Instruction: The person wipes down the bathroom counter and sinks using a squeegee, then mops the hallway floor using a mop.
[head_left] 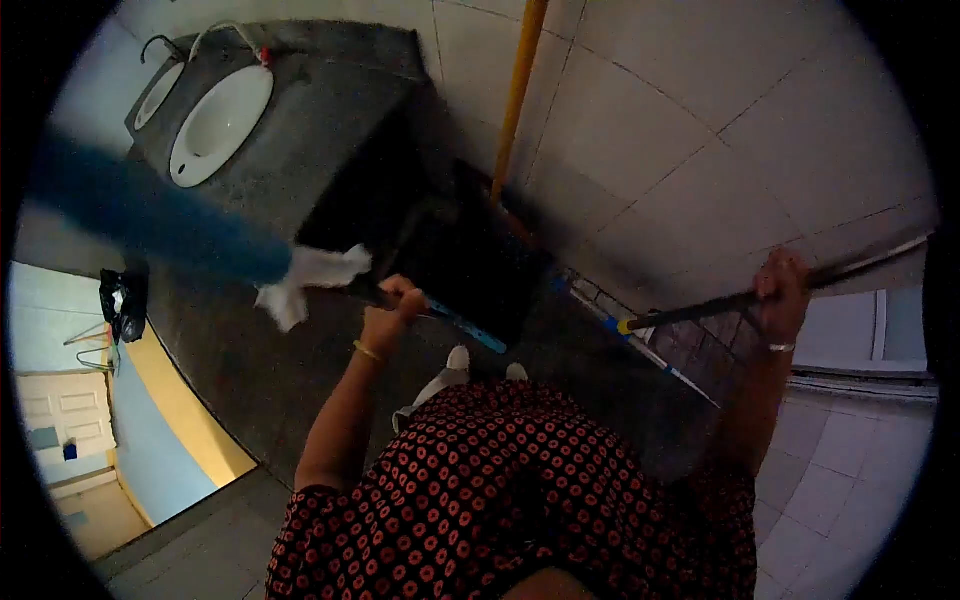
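Observation:
My left hand [396,304] is closed round the dark handle of a duster, whose long blue head [170,220] is blurred and reaches to the left edge of the view. A white cloth [325,272] hangs at the base of that head, just beyond my fingers. On the right, my right hand [783,290] is wrapped round a dark pole [700,308] with a yellow end. This pole lies across the view in front of the tiled wall, its other end paler and running to the right edge.
Two white sinks [222,125] are set in a dark counter [330,70] at the upper left. A yellow pole [520,90] leans on the tiled wall [700,80]. A blue-and-white pole [650,352] stands near a floor grate. A black bag [123,305] is at the left.

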